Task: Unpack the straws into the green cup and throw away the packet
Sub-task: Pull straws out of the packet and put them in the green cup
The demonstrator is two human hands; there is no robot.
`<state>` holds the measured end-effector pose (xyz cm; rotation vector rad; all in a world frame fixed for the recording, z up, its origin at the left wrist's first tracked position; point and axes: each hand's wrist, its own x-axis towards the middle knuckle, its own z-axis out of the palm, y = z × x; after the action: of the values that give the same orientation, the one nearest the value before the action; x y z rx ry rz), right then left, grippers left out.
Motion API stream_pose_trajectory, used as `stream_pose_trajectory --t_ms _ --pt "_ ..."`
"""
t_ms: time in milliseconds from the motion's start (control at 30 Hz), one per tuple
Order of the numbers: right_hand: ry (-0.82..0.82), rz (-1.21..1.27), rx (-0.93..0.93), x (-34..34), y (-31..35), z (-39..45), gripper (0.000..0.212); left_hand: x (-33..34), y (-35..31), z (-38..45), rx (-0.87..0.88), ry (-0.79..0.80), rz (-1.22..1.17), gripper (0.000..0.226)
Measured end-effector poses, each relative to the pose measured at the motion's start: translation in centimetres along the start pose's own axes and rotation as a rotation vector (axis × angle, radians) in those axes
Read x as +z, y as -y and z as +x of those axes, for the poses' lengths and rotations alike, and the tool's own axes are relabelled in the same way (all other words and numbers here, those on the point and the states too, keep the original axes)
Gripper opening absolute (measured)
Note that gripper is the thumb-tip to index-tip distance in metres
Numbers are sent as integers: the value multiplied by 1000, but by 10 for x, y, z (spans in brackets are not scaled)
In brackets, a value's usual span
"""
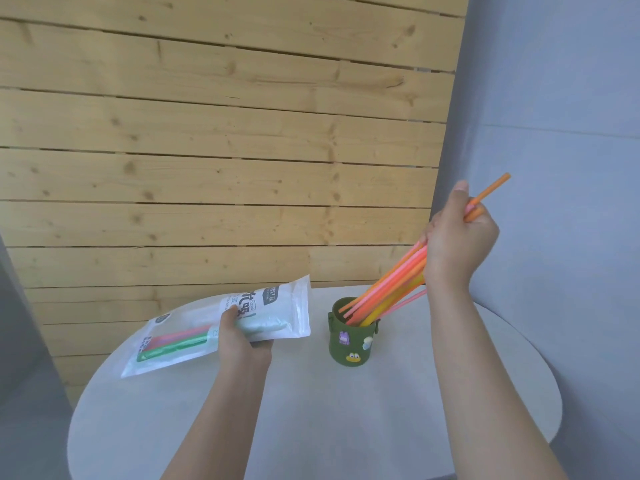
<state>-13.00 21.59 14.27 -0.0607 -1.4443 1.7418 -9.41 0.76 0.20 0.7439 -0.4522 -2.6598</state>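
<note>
My right hand (457, 237) is closed around a bundle of straws (391, 289), orange, pink and yellow, gripping them near their upper ends. Their long axis slants from my fist, up on the right, down and to the left into the green cup (351, 341), so the lower tips already sit inside its mouth and the cup lies directly below and left of that hand. The cup stands upright on the round white table (311, 410), right of centre and nearer my right hand than my left. My left hand (242, 341) clamps the packet (221, 327) from below, thumb on top, holding it roughly level over the table's far left, its open end pointing right toward the cup. Some green and pink straws seem to remain inside, though the film is too hazy to count them.
</note>
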Motion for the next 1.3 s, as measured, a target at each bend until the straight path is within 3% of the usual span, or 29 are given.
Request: stream_pose_trajectory --t_ms 300,500,600,800,1033,1100,1200,1300 --pt "-27 -226 -52 22 -12 26 52 3 -3 7 -13 14 -19 5" --pt "272 -380 -128 41 -37 5 46 4 2 8 -34 8 -12 6" --pt "427 -452 -125 45 -52 -3 24 4 3 7 -37 11 -10 6" --pt "484 -684 -142 46 -62 3 5 4 0 5 -37 7 -19 6" --pt "300 -441 -196 41 -55 0 62 6 -1 2 -59 32 -39 8" --pt "293 -421 -263 40 -54 -2 60 6 -1 2 -58 29 -40 9" --pt "376 -636 -346 41 -57 1 27 6 -2 2 -58 26 -37 5" --pt "466 -844 -384 38 -59 1 31 6 -2 2 -58 30 -45 5"
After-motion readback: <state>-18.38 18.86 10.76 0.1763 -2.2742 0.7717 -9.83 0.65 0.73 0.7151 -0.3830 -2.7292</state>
